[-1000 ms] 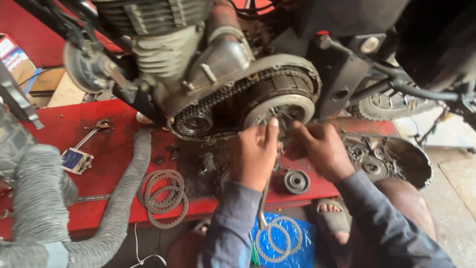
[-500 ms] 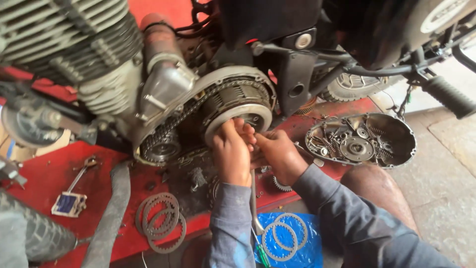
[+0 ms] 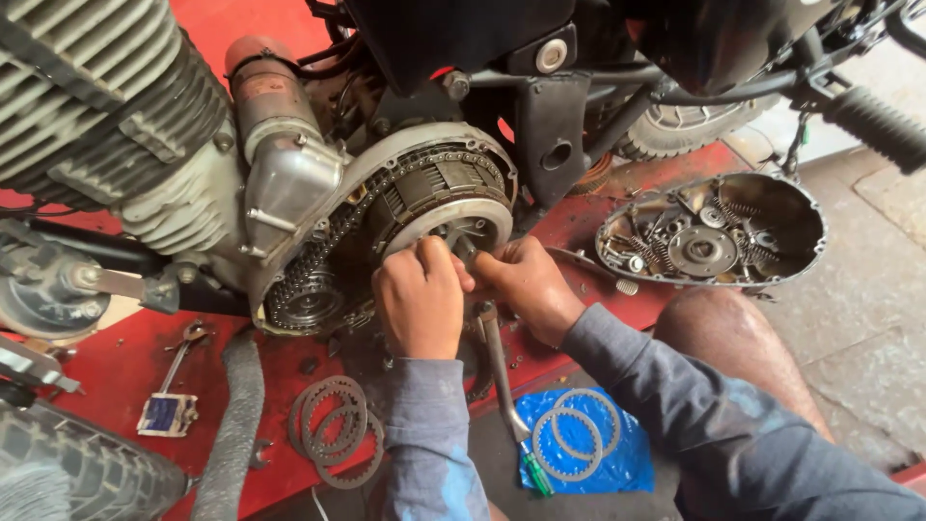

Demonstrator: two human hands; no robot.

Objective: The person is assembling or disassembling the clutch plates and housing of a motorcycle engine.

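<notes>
A motorcycle engine has its side cover off, baring the round clutch assembly (image 3: 446, 198) and the drive chain (image 3: 328, 253). My left hand (image 3: 420, 299) and my right hand (image 3: 526, 285) press together at the lower middle of the clutch, fingers curled on a small part I cannot make out. A long metal tool (image 3: 502, 371) with a green tip hangs down just below my hands. It is unclear whether either hand grips it.
The removed engine cover (image 3: 712, 232) lies at right with springs and small parts inside. Clutch friction plates (image 3: 336, 439) lie on the red lift platform (image 3: 116, 371); steel rings (image 3: 577, 442) rest on blue plastic. A spanner (image 3: 178, 357), footpeg (image 3: 873, 123), my bare knee (image 3: 743, 352).
The view has swung left and drawn closer, so the clutch and both hands now sit near the middle. My hands stay pressed on the clutch centre throughout.
</notes>
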